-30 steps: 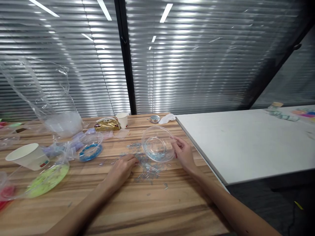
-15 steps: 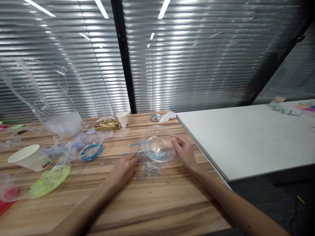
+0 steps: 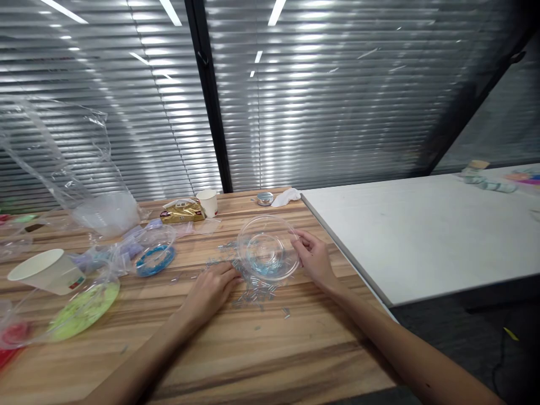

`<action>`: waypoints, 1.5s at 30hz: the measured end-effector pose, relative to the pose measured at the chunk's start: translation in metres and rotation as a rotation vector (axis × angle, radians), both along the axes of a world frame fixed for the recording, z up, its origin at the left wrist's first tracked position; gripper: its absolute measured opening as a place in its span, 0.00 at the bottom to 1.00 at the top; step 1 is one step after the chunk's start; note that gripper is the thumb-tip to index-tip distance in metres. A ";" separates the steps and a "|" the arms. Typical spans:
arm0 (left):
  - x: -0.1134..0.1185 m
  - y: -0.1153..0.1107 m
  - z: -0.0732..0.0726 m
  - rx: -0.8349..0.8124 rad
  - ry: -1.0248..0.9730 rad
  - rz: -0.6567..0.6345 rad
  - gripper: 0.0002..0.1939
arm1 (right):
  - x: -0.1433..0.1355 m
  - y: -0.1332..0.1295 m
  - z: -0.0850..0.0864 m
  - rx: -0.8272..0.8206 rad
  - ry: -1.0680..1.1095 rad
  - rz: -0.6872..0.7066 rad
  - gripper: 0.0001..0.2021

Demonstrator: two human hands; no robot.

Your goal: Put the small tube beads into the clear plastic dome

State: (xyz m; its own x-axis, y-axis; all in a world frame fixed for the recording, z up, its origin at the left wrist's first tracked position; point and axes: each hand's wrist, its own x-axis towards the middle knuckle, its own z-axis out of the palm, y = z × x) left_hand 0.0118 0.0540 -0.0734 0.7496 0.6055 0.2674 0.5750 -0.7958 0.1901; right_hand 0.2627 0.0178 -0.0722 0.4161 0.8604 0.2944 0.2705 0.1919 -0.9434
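The right hand point(image 3: 314, 260) grips the rim of the tipped bowl point(image 3: 267, 247) in the middle of the counter point(image 3: 261, 354). The left hand point(image 3: 213, 288), fingers curled, rests on the beads point(image 3: 253, 289) just left of it, so it looks like scooping time. Next, the beads need a push into the bowl.

An office: glass partition walls with closed blinds point(image 3: 337, 112), ceiling strip lights reflected, a wooden surface point(image 3: 261, 349) beside a white one point(image 3: 422, 236).

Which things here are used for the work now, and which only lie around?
In use: left hand, right hand, clear bowl, scattered tube beads.
Lying about: paper cup, blue bead bag, green bead bag, gold packet.
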 end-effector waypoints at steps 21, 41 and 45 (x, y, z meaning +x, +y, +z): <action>-0.001 0.002 -0.002 0.039 0.065 0.002 0.13 | -0.006 -0.003 -0.003 0.017 -0.126 0.108 0.19; 0.000 0.001 -0.002 0.043 0.026 0.012 0.12 | -0.006 -0.002 -0.006 0.002 -0.134 0.133 0.19; 0.000 0.001 -0.003 0.053 0.022 0.003 0.12 | -0.006 -0.002 -0.006 -0.020 -0.124 0.137 0.20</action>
State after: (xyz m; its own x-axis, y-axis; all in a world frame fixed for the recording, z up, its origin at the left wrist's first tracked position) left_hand 0.0120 0.0554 -0.0763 0.7538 0.5930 0.2832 0.5808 -0.8028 0.1350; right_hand 0.2568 0.0155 -0.0784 0.2562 0.9125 0.3188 0.3575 0.2169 -0.9084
